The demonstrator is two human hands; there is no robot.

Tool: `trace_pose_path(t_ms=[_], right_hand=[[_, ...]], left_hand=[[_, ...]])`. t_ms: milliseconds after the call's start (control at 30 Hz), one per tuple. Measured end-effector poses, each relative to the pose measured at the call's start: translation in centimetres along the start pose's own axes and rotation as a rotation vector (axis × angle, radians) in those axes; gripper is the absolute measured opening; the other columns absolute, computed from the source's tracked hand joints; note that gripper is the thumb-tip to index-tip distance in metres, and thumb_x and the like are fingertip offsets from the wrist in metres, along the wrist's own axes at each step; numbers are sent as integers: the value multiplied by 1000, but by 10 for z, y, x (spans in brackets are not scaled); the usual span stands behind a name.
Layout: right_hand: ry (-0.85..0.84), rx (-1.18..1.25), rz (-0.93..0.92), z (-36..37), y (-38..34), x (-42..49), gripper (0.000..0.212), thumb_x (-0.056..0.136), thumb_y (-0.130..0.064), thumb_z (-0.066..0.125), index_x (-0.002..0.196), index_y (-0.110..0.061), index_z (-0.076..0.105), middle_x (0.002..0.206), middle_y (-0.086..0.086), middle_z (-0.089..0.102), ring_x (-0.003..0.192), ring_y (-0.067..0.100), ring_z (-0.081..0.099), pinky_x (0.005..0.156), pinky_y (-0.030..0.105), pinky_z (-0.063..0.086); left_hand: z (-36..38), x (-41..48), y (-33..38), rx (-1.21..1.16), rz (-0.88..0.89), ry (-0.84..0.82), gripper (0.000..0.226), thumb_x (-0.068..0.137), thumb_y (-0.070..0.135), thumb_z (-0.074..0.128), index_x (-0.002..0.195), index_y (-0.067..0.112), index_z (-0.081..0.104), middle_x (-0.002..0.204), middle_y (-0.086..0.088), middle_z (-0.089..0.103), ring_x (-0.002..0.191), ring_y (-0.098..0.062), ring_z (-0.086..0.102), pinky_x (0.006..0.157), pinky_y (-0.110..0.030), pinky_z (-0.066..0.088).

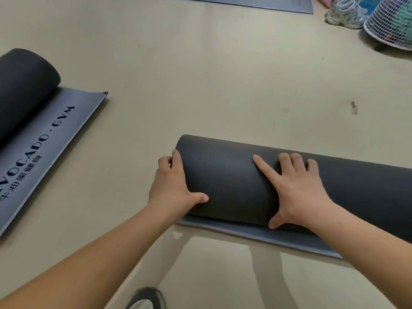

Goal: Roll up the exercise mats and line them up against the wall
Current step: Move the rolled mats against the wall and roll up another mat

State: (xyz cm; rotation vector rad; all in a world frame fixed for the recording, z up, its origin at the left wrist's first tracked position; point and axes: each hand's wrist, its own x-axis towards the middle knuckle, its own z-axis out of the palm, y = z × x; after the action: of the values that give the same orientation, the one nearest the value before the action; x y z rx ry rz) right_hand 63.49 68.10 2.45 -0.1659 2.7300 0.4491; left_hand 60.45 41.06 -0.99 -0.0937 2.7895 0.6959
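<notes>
We have the mat (234, 181) before us almost rolled, with only a narrow flat strip (256, 238) left on the floor (200, 74). The second mat (26, 121) at our left is part-rolled, a third mat (256, 2) lies flat farther off, and we judge none lined up yet. Our left hand (171, 186) cups the roll's end, fingers curled round its edge, while our right hand (296, 188) presses on top, fingers spread.
</notes>
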Motion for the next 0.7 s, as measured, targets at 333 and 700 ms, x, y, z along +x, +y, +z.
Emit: trace_pose_path(t_ms=[333,700], right_hand=[[-192,245,-15,-23,43,31,160,32,-93,77,153,-52,-20,164,6,20,150,34,26,120,54,32],[-37,328,477,47,89,-47,151,40,-93,71,156,-45,-13,154,13,23,144,35,25,121,54,28]], left_hand=[[2,25,6,110,54,74,142,46,66,97,154,20,17,136,-7,36,118,-32,55,99,-44,53],[52,83,120,143,448,-7,141,52,54,101,156,19,12,140,-12,35,118,-34,52,97,-46,50]])
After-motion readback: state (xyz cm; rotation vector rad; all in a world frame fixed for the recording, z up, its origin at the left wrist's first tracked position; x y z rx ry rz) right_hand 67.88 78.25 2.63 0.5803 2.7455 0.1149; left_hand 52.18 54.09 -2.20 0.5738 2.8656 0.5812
